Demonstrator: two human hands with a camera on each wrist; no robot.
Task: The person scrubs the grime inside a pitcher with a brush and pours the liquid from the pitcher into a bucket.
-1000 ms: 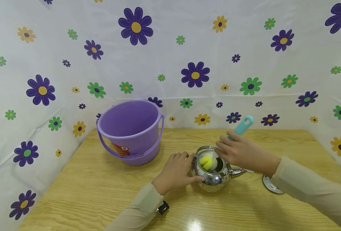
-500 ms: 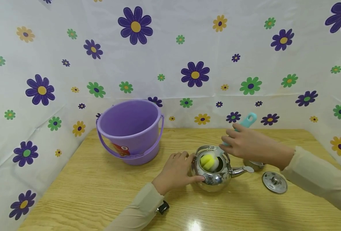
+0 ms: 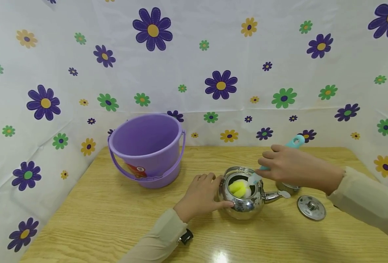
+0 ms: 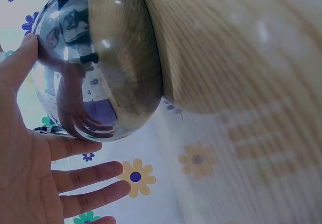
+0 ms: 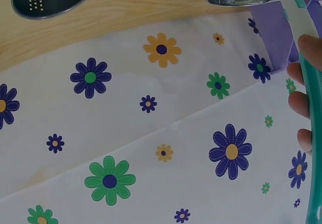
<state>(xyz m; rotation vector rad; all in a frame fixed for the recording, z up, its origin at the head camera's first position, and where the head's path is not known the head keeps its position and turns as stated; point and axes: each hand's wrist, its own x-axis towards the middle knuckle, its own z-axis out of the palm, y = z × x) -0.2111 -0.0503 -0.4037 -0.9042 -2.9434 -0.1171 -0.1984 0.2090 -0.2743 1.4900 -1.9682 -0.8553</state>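
Note:
A shiny steel kettle (image 3: pixel 243 211) stands without its lid on the wooden table. My left hand (image 3: pixel 200 199) rests against its left side, thumb at the front and fingers behind. In the left wrist view those fingers (image 4: pixel 88 176) are straight and spread, with the thumb touching the kettle's polished wall. My right hand (image 3: pixel 287 166) grips a sponge brush by its turquoise handle (image 3: pixel 296 141), fingers curled round it. The brush's yellow and white sponge head (image 3: pixel 240 189) sits inside the kettle's mouth, its lower part hidden. In the right wrist view, the handle (image 5: pixel 313 98) runs along the right edge.
The kettle's round lid (image 3: pixel 311 207) lies right of the spout (image 3: pixel 274 196). A perforated metal strainer (image 5: pixel 50 0) stands behind, partly under my right forearm in the head view. A purple bucket (image 3: pixel 169 160) is at the back left, before a flowered cloth (image 3: pixel 194 54).
My right hand has moved right and tilted the brush lower to the right, its head still in the kettle. The lid and strainer have come into fuller view. My left hand stays put.

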